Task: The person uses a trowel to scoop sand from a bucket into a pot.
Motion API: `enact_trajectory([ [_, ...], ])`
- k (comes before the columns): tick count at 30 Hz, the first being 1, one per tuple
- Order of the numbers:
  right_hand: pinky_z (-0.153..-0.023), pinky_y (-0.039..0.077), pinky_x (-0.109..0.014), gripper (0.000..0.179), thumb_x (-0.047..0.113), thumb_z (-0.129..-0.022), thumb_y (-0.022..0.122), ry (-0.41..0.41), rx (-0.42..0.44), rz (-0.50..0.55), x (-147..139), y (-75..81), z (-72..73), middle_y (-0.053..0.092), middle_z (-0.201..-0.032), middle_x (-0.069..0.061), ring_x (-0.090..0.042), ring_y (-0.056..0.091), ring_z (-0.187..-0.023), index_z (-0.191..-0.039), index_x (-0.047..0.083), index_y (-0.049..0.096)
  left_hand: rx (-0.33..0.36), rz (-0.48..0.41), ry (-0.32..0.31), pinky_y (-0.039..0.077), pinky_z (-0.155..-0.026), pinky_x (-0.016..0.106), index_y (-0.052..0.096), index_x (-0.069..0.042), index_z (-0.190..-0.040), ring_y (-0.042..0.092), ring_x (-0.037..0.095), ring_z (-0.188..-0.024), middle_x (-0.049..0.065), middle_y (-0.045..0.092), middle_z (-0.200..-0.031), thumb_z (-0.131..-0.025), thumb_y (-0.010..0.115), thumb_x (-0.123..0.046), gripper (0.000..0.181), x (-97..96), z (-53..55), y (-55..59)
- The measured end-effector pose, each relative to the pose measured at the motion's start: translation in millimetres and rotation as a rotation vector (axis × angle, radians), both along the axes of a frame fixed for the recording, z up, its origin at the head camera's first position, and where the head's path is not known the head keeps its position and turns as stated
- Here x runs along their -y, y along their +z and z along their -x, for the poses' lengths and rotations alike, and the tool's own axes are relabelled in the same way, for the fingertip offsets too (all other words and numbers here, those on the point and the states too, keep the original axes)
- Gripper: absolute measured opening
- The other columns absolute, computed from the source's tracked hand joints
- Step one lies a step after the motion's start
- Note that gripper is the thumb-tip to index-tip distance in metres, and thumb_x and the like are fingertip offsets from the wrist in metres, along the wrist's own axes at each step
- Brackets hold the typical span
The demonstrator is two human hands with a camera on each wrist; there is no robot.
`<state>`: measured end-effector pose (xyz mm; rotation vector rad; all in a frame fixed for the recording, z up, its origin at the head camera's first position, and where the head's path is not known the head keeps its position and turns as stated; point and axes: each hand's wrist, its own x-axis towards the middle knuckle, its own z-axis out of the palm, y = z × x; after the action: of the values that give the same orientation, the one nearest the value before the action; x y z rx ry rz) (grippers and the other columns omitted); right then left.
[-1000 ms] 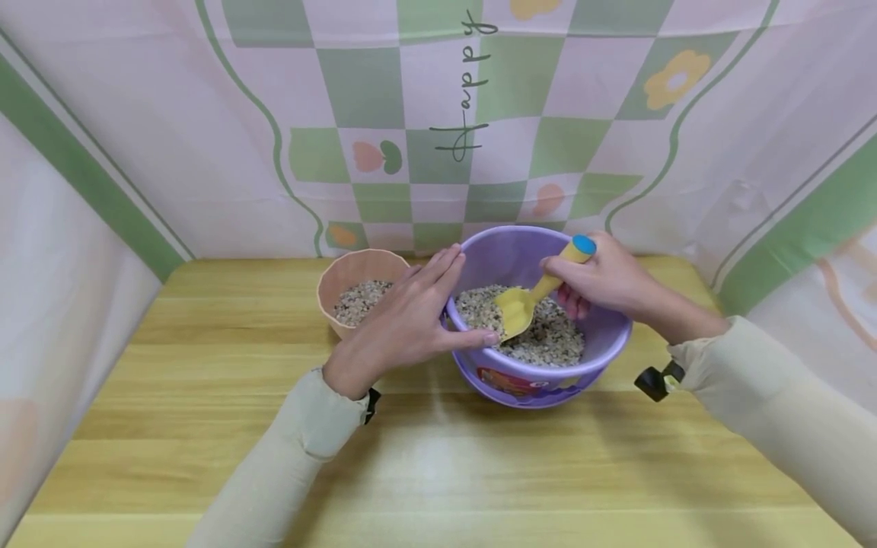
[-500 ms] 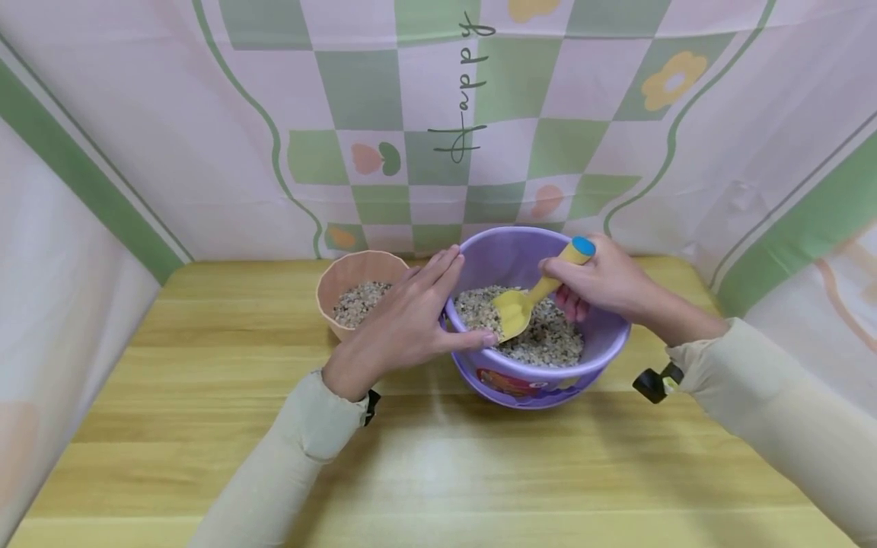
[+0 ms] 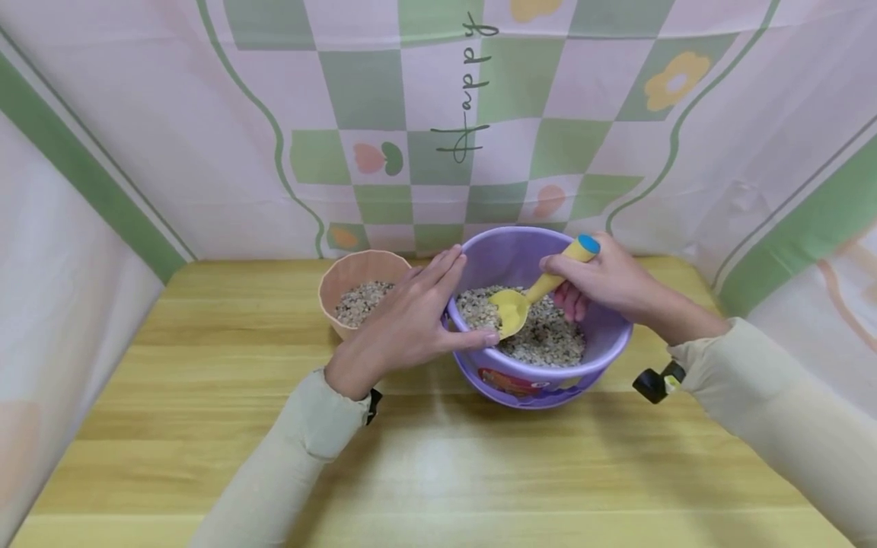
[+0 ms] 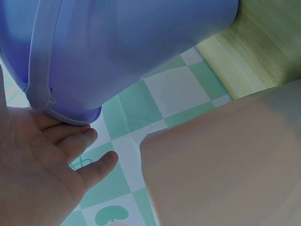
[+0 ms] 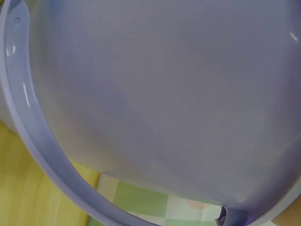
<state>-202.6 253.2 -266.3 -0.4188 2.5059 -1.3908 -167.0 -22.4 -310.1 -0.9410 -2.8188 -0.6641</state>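
Observation:
In the head view, a purple bucket (image 3: 541,371) with gravel-like mixed grains (image 3: 548,335) inside stands on the table. My right hand (image 3: 603,278) holds a yellow toy shovel (image 3: 544,285) by its blue-tipped handle. The shovel's blade lies in the grains near the bucket's left wall, with some on it. My left hand (image 3: 414,312) rests against the bucket's left rim, fingers straight and thumb reaching over the front edge. In the left wrist view, its fingers (image 4: 101,169) lie beside the rim, by the hinge of the bucket's handle (image 4: 42,56).
A peach faceted bowl (image 3: 363,268) with similar grains stands left of the bucket, partly behind my left hand. The wooden table (image 3: 438,472) ends at a green-and-white checked cloth (image 3: 438,91) at the back. Cloth also hangs along both sides.
The shovel's blade has tilted and shifted slightly left in the grains. My left hand and the bucket stay where they were.

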Motion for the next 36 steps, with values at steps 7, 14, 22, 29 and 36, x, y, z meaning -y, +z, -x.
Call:
enact_trajectory([
  [7, -0.043, 0.054, -0.037, 0.038, 0.021, -0.1, 0.059, -0.008, 0.023, 0.015, 0.0, 0.9, -1.5, 0.067, -0.067, -0.023, -0.023, 0.063, -0.046, -0.095, -0.014, 0.07, 0.009, 0.005, 0.002, 0.023, -0.119, 0.044, 0.022, -0.005, -0.158, 0.02, 0.028, -0.15, 0.01, 0.01, -0.166, -0.081, 0.048, -0.084, 0.114, -0.4, -0.1, 0.6],
  [14, -0.042, 0.054, -0.036, 0.037, 0.02, -0.099, 0.059, -0.006, 0.036, 0.054, -0.2, 1.1, -2.6, 0.067, -0.066, -0.022, -0.022, 0.062, -0.045, -0.095, -0.016, 0.069, 0.002, 0.004, 0.004, 0.022, -0.119, 0.043, 0.022, -0.005, -0.158, 0.02, 0.028, -0.15, 0.01, 0.011, -0.166, -0.081, 0.048, -0.085, 0.114, -0.9, -0.7, 1.2],
  [22, -0.042, 0.054, -0.036, 0.037, 0.019, -0.099, 0.058, -0.007, 0.063, 0.089, -1.6, 0.7, -3.8, 0.067, -0.066, -0.023, -0.023, 0.063, -0.045, -0.095, -0.017, 0.069, 0.016, 0.004, 0.006, 0.023, -0.119, 0.044, 0.022, -0.006, -0.158, 0.02, 0.027, -0.15, 0.009, 0.01, -0.166, -0.081, 0.047, -0.085, 0.114, -1.5, -0.8, 0.6],
  [29, -0.043, 0.054, -0.036, 0.038, 0.019, -0.099, 0.058, -0.012, 0.071, 0.115, -2.8, 1.1, -5.4, 0.067, -0.066, -0.025, -0.023, 0.063, -0.045, -0.096, -0.018, 0.068, 0.014, 0.002, 0.006, 0.024, -0.119, 0.044, 0.022, -0.007, -0.159, 0.021, 0.027, -0.149, 0.008, 0.01, -0.166, -0.081, 0.046, -0.085, 0.113, -2.3, -1.0, 1.1],
  [36, -0.042, 0.054, -0.035, 0.037, 0.017, -0.1, 0.058, -0.001, 0.079, 0.17, -3.6, 2.1, -5.8, 0.067, -0.064, -0.022, -0.022, 0.063, -0.045, -0.095, -0.018, 0.068, 0.007, 0.005, 0.01, 0.026, -0.118, 0.046, 0.022, -0.007, -0.159, 0.022, 0.028, -0.149, 0.008, 0.011, -0.166, -0.081, 0.046, -0.086, 0.113, -2.6, -0.9, 1.3],
])
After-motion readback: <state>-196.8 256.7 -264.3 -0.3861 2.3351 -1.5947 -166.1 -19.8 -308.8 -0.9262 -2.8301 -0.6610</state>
